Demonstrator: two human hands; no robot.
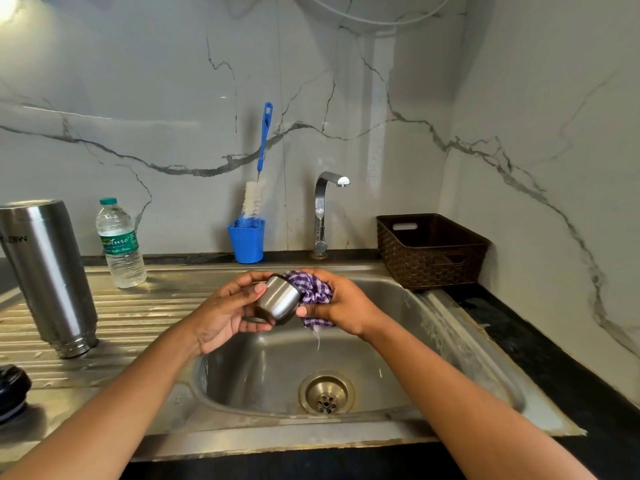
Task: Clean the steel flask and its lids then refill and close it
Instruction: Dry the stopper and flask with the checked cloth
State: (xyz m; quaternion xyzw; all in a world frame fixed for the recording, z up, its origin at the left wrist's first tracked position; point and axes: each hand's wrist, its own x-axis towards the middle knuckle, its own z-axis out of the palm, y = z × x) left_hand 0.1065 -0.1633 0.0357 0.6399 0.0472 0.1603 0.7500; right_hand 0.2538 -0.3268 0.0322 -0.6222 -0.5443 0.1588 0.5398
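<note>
Over the sink basin (398,306), my left hand (225,311) grips a steel cup lid (278,299), tilted on its side. My right hand (341,304) holds a purple-and-white checked cloth (313,289) bunched against the lid's open end. The steel flask (48,271) stands upside down on the ribbed drainboard at the left, its threaded mouth on the steel. A black inner lid (12,389) lies at the far left edge, partly cut off by the frame.
A plastic water bottle (121,244) stands behind the drainboard. A blue cup (246,242) holds a bottle brush (258,174) by the wall. The tap (323,209) is off. A brown woven basket (431,251) sits at the right on the black counter.
</note>
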